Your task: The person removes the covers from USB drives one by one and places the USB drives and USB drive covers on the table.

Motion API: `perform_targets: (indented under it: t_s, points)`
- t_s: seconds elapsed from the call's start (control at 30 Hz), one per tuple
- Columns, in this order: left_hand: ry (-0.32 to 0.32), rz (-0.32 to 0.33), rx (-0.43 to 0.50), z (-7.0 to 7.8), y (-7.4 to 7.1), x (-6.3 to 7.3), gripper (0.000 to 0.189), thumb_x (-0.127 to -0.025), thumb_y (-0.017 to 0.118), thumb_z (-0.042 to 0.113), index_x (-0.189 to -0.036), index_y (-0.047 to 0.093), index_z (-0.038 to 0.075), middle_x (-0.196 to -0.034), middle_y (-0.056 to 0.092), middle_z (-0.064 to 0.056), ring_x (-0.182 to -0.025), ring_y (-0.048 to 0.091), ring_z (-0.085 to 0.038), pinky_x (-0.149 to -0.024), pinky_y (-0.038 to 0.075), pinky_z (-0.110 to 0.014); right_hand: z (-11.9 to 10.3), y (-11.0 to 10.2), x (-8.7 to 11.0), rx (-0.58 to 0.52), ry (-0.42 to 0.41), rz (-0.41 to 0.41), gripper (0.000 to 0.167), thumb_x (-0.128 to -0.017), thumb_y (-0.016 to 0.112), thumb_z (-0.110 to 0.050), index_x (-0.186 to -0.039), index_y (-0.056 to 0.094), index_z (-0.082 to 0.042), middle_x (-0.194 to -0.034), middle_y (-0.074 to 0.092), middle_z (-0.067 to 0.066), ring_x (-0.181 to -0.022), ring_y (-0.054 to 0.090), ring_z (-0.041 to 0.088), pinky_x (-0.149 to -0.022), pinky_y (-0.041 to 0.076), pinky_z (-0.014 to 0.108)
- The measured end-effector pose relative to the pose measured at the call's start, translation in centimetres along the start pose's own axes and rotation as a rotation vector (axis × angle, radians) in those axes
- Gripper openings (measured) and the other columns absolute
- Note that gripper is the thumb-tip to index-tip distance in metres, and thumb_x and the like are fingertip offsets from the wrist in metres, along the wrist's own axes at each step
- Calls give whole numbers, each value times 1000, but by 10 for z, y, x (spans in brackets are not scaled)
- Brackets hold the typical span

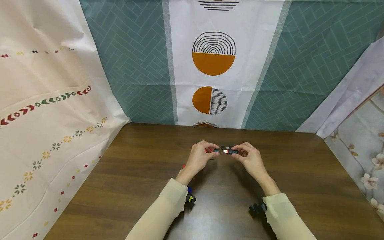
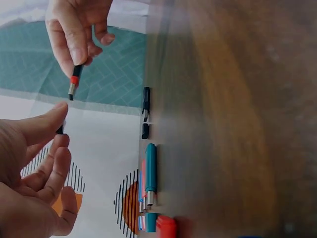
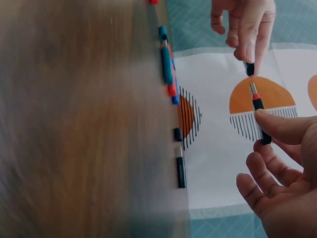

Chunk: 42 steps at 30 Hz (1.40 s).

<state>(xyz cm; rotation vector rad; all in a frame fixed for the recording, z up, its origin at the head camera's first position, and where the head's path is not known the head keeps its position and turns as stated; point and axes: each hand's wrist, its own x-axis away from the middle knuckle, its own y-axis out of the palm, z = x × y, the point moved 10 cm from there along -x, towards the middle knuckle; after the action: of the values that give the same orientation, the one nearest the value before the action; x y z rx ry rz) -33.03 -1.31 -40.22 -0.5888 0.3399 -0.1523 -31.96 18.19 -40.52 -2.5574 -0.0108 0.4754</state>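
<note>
Above the table, my right hand (image 1: 250, 158) pinches a black-and-red USB flash drive (image 3: 258, 103) between thumb and fingertips. The drive's bare metal plug points toward my other hand. My left hand (image 1: 199, 155) pinches a small black cap (image 3: 250, 69) between thumb and index finger. Cap and plug face each other, apart, with a narrow gap between them in the head and right wrist views. Beyond them on the table lies a second black flash drive (image 3: 180, 171) with its plug bare, its black cap (image 3: 178, 134) just off the plug's end.
Left of the black drive, a teal flash drive (image 2: 151, 168) lies with its plug bare, red and blue drives behind it. A teal cap (image 2: 151, 222) and a red piece (image 2: 166, 227) are close by. A patterned cloth (image 1: 213, 100) hangs at the brown table's (image 1: 135, 200) back edge.
</note>
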Motion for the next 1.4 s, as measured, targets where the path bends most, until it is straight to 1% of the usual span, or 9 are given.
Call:
perform_targets:
  t_s: [0.2, 0.33, 0.4, 0.47, 0.6, 0.77, 0.97, 1.13, 1.4]
  points:
    - [-39, -59, -52, 1, 9, -8, 19, -89, 84, 20, -108, 82, 17, -92, 65, 3, -81, 60, -10, -69, 52, -26, 12, -3, -7, 47, 36, -44, 19, -88, 82, -2, -107, 78, -1, -98, 64, 11, -80, 58, 20, -68, 47, 23]
    - [-41, -66, -135, 0, 14, -15, 19, -88, 85, 21, -107, 83, 18, -87, 66, 7, -80, 61, -9, -88, 48, -37, 19, -1, -12, 84, 44, -96, 19, -90, 81, -4, -107, 77, 0, -99, 66, 13, -83, 60, 24, -68, 48, 26]
    - [-50, -74, -179, -2, 18, -18, 19, -89, 85, 22, -107, 82, 19, -85, 68, 8, -81, 61, -9, -93, 43, -41, 23, -1, -15, 104, 53, -120, 18, -90, 81, -5, -108, 77, 0, -100, 68, 13, -85, 60, 25, -69, 49, 29]
    - [-70, -91, -220, -5, 22, -21, 18, -89, 85, 24, -107, 82, 21, -84, 68, 10, -82, 61, -8, -93, 40, -42, 27, 0, -18, 123, 66, -141, 18, -91, 80, -5, -108, 76, -1, -100, 68, 12, -86, 60, 26, -71, 50, 31]
    - [-110, -123, -256, -8, 29, -24, 16, -89, 85, 25, -103, 82, 21, -82, 67, 10, -82, 59, -10, -84, 37, -39, 32, 2, -23, 152, 66, -182, 19, -91, 81, -6, -108, 77, -1, -98, 69, 11, -87, 60, 25, -73, 50, 35]
    - [-119, -142, -321, -6, 36, -28, 16, -88, 86, 25, -102, 82, 20, -82, 65, 10, -80, 60, -9, -79, 36, -37, 35, 5, -28, 165, 63, -206, 18, -89, 81, -4, -106, 76, 0, -94, 68, 9, -84, 60, 23, -70, 49, 33]
    - [-101, -151, -368, -3, 44, -33, 18, -88, 85, 29, -103, 82, 18, -88, 69, 8, -89, 64, -13, -82, 37, -39, 42, 13, -32, 188, 78, -230, 17, -88, 82, -2, -103, 75, 1, -88, 65, 8, -77, 57, 21, -63, 47, 29]
    - [-90, -140, -382, -7, 48, -39, 21, -86, 86, 30, -102, 82, 18, -89, 71, 7, -89, 64, -13, -82, 37, -39, 46, 15, -35, 188, 89, -240, 15, -87, 82, -1, -101, 75, 2, -85, 65, 9, -75, 57, 20, -61, 47, 30]
    - [-131, -153, -390, -20, 55, -45, 21, -86, 87, 28, -103, 82, 17, -91, 73, 7, -91, 66, -14, -90, 37, -45, 53, 16, -38, 195, 120, -262, 14, -87, 81, 1, -100, 74, 2, -85, 65, 8, -75, 56, 20, -64, 47, 33]
